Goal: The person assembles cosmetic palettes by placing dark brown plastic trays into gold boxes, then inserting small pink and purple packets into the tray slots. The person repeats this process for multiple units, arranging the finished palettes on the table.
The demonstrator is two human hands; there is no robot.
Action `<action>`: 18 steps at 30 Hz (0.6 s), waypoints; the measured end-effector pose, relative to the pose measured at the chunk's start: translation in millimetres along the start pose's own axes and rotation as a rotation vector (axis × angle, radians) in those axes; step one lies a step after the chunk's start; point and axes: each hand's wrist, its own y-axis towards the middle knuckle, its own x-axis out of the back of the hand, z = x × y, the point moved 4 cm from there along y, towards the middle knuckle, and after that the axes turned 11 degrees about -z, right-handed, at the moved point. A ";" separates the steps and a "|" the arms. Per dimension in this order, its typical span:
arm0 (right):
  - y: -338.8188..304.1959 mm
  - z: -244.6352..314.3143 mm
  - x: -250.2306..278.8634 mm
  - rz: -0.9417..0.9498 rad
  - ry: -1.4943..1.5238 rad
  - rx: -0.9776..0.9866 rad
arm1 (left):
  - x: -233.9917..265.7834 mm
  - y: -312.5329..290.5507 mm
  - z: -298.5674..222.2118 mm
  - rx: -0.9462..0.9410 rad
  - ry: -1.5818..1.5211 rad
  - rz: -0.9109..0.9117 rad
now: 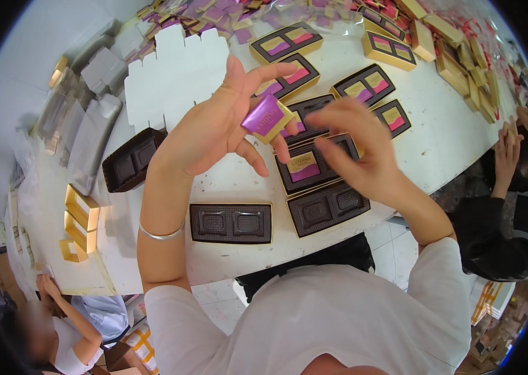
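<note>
My left hand (211,125) is palm up with its fingers spread, holding a small purple and gold packet (268,119) at the fingers. To the right, my right hand (361,147) is slightly blurred, its thumb and curled fingers apart and nothing visible between them. Beneath it lies a gold-edged box with a dark two-compartment tray (333,156); a purple and gold packet (303,167) sits in the left compartment. Nearer me are two boxes with bare dark trays, one on the right (328,208) and one on the left (231,223). My hands partly cover another box (314,106) behind.
Filled boxes (364,86) stand farther back, with loose packets (214,15) heaped behind. Gold boxes (458,69) are piled at the far right. White card (176,75), stacked dark trays (133,160), gold sleeves (81,219) and clear plastic covers (92,134) lie left. Other people sit at both sides.
</note>
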 end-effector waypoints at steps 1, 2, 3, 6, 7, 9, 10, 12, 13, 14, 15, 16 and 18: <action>5.6 6.1 8.8 -0.143 0.074 -0.011 | -1.5 -0.9 -0.2 0.008 -0.015 0.033; 7.8 9.0 10.7 -0.096 -0.019 0.114 | -3.7 -1.6 1.3 0.020 -0.031 0.073; 6.3 11.1 9.1 -0.068 -0.055 0.138 | -6.2 -2.6 2.7 0.032 -0.047 0.110; 3.2 18.0 0.3 0.004 -0.191 0.214 | -26.4 -4.9 1.5 -0.014 0.022 -0.032; 1.2 19.5 -2.1 -0.008 -0.236 0.212 | -32.5 -4.5 4.3 0.007 -0.016 -0.033; -2.0 21.3 -6.3 -0.033 -0.319 0.214 | -43.2 -5.1 8.8 0.047 -0.086 -0.043; -0.4 23.0 -4.8 -0.037 -0.348 0.284 | -48.0 -7.4 9.4 0.046 -0.094 -0.080; -0.7 7.0 6.9 -0.008 -0.044 -0.129 | -41.5 -12.7 6.7 -0.038 0.058 -0.017; -2.3 -0.8 11.1 0.005 0.110 -0.334 | -37.3 -15.5 4.8 -0.080 0.133 0.015; 1.0 -6.8 14.3 0.016 0.231 -0.482 | -32.2 -16.2 2.6 -0.115 0.229 -0.007; 1.3 -9.5 13.8 0.017 0.349 -0.518 | -27.5 -15.9 0.0 -0.150 0.325 -0.029; 0.5 -12.4 12.1 0.017 0.467 -0.553 | -25.5 -14.5 -2.2 -0.185 0.420 -0.051; -0.6 -12.5 6.6 0.030 0.588 -0.595 | -25.2 -12.2 -4.6 -0.231 0.429 -0.144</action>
